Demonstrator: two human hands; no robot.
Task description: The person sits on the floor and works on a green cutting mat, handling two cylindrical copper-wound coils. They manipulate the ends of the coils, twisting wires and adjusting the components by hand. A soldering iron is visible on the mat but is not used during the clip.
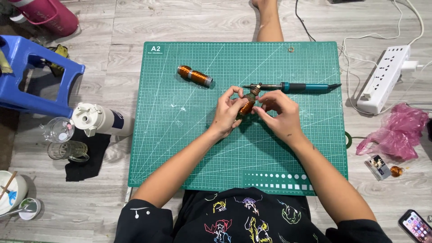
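Note:
A small coil of copper wire (pixel 247 105) is held over the middle of a green cutting mat (pixel 180 144). My left hand (pixel 228 112) grips the coil from the left. From the right, my right hand (pixel 278 114) pinches its upper end with the fingertips. Just beyond my hands a teal-handled soldering iron (pixel 297 87) lies flat on the mat, its tip pointing left. A second copper coil (pixel 194 75) with a grey band lies apart at the mat's upper left.
A white power strip (pixel 384 78) with cables and a pink plastic bag (pixel 398 132) lie right of the mat. A phone (pixel 416 225) is at the lower right. To the left are a blue stool (pixel 33 74), a white bottle (pixel 101 119) and glass cups (pixel 60 139).

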